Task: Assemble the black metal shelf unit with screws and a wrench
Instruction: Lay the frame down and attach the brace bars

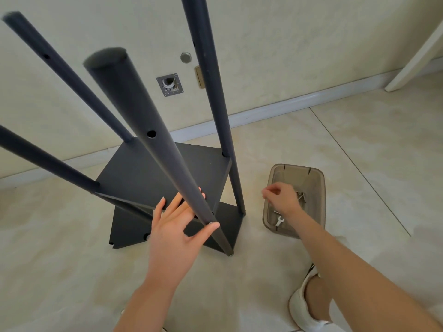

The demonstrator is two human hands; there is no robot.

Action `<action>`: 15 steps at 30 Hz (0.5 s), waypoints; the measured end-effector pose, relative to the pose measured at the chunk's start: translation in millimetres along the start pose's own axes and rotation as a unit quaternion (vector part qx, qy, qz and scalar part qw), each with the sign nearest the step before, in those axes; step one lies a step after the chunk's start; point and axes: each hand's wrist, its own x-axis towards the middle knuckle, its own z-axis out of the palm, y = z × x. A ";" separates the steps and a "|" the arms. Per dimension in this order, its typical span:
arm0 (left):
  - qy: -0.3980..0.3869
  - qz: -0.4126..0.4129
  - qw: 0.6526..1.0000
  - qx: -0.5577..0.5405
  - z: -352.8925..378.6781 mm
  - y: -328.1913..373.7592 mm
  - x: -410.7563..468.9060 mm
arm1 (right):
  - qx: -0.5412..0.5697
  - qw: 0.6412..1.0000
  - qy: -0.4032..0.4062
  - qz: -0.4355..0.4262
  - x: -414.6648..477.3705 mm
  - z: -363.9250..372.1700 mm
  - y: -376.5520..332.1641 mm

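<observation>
The black metal shelf unit stands on the floor with an upper shelf and a lower shelf between four upright poles. My left hand holds the near pole low down, fingers behind it and thumb across its front. My right hand hovers over a clear brown plastic tray, thumb and forefinger pinched together. Anything between them is too small to see. A small silver wrench and some metal fittings lie in the tray.
The unit stands close to a cream wall with a white baseboard. A metal wall plate sits behind the poles. My leg and white shoe are at the lower right on the tiled floor.
</observation>
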 end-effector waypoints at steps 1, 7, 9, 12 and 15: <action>-0.002 0.001 1.000 -0.001 -0.4 0.0 0.3 | 0.026 1.000 -0.012 0.001 -7.3 10.7 -6.9; -0.004 0.023 1.000 0.008 -2.4 -1.4 2.2 | 0.190 0.978 -0.056 0.059 -50.5 56.9 -39.2; -0.003 0.027 1.000 0.010 -2.8 -1.6 2.6 | 0.179 0.980 -0.070 0.060 -67.5 71.3 -39.5; -0.014 0.020 0.999 0.025 -4.3 -1.1 2.8 | 0.146 0.984 -0.094 0.032 -89.2 87.6 -41.2; -0.029 -0.001 0.999 0.042 -7.3 2.6 4.4 | 0.097 0.989 -0.114 0.002 -100.6 92.9 -47.3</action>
